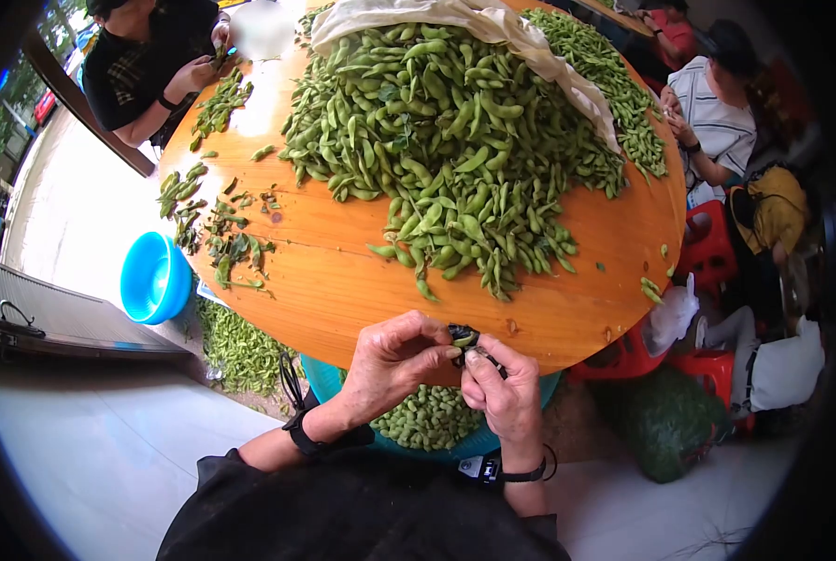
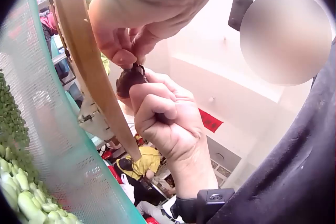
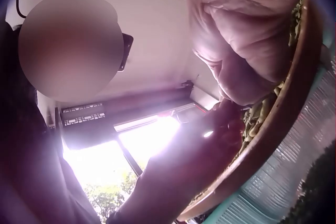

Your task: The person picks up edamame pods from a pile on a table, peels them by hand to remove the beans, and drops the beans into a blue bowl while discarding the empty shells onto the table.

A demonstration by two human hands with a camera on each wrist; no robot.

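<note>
My left hand [image 1: 394, 363] pinches a green soybean pod [image 1: 464, 343] between thumb and fingertips, close over the front edge of the table. Curled fingers of my right hand [image 1: 504, 391] grip a small dark tool [image 1: 462, 332] right at the pod; I cannot tell its kind, as the fingers hide most of it. In the left wrist view the tool [image 2: 130, 79] shows as a dark rounded piece between both hands. Below the hands, a teal basket [image 1: 320, 381] holds many shelled green beans [image 1: 427, 417]. A large heap of soybean pods [image 1: 446, 140] covers the middle of the table.
The round wooden table [image 1: 334, 271] carries scattered leaf scraps [image 1: 235, 243] at left and a pale cloth [image 1: 567, 70] over the heap. Blue basins [image 1: 154, 279] and pods on the floor [image 1: 240, 346] lie left. Other people sit around; red stools [image 1: 707, 248] stand right.
</note>
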